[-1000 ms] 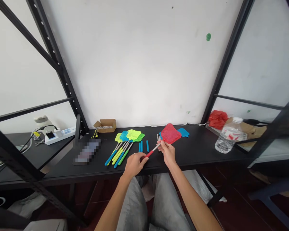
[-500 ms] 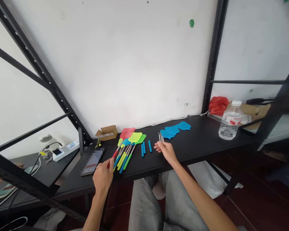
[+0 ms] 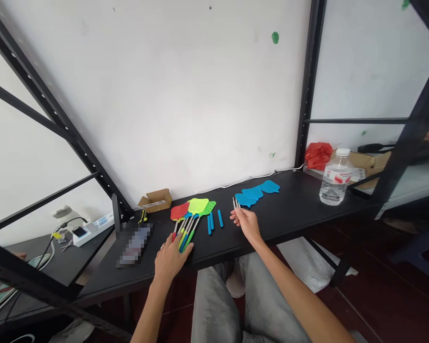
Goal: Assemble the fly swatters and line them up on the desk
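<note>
The red fly swatter has been laid on the pile, released by the left hand's fingers; the right hand's fingers stay loosely open beside bare metal rods.

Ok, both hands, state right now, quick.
Left hand: open, resting on coloured plastic fly swatter handles.
Right hand: curled at thin silver metal rods, grip unclear.
</note>
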Motion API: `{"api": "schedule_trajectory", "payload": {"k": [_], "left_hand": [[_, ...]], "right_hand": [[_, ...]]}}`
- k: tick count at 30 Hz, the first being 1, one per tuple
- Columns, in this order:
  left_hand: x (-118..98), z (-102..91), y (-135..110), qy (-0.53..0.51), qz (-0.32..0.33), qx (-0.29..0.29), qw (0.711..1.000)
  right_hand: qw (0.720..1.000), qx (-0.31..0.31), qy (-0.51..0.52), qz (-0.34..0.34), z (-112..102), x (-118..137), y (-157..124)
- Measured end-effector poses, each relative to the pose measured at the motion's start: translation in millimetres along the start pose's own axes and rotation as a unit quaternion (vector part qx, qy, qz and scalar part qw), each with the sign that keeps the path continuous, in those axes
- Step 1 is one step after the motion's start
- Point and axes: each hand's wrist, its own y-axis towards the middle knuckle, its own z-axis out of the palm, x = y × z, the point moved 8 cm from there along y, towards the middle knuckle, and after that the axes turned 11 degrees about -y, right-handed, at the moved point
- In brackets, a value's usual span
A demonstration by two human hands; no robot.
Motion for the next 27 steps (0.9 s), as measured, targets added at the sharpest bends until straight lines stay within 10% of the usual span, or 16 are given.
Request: {"api": "schedule_trajectory", "payload": {"k": [6,12,18,27], "left_hand": [[-12,13.3,-16,0.030,0.021,-0.027,0.999],[-50,-0.3,-17,0.045,0.056,-0.130,0.989],[-108,15.5,16,-0.028,0.100,-0.089,0.991],[-98,43.8,27,-0.066,0.048,-0.034,0.996]], "right_hand": [[0.936,-0.038,-0.348,-0.036,-25,6,20],[0.829,0.080,-0.550,0.062,-22,-10,42],[0.846,0.118,-0.514,0.078,-15,-9,55],[0.967,0.104,-0.213,0.090,-37,-31,31]]}}
